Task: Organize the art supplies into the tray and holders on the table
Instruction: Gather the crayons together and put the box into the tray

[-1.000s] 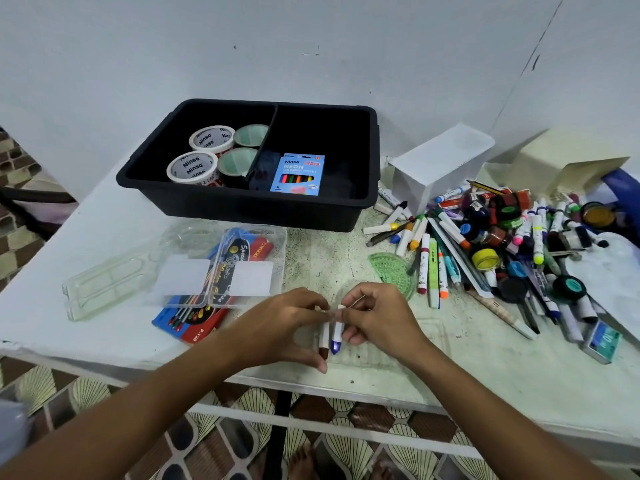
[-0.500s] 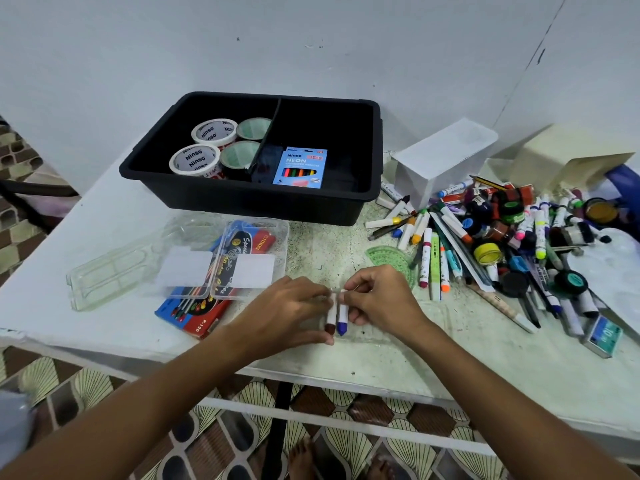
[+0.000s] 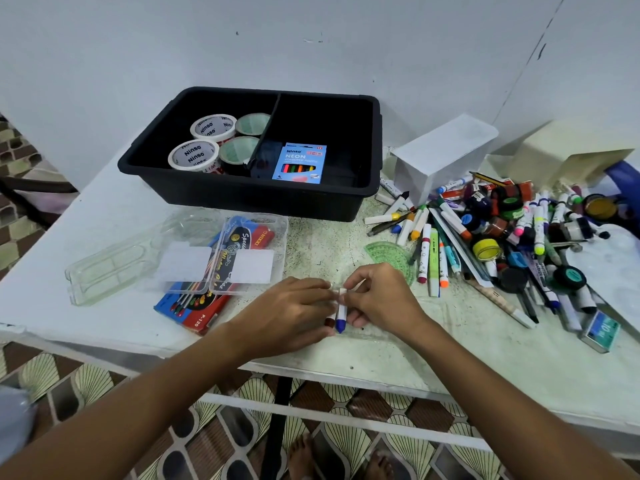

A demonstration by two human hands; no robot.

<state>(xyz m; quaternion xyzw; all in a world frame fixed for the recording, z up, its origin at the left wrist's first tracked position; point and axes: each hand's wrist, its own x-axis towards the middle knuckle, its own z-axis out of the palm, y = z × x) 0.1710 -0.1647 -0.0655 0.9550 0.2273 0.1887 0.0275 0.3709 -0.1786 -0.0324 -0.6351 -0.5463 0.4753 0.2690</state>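
a: where's the blue-tipped white crayon [image 3: 341, 315]?

b: near the table's front edge, pinched by your right hand [image 3: 382, 299]. your left hand [image 3: 294, 315] grips a darker crayon beside it. the black divided plastic tray [image 3: 263, 199] sits behind.

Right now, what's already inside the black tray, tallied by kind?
Tape rolls with white printed wrap: 2
Tape rolls with pale green face: 2
Blue box of neon crayons: 1
Total: 5

The rolls sit in the left compartment of the black tray, the box in the right.
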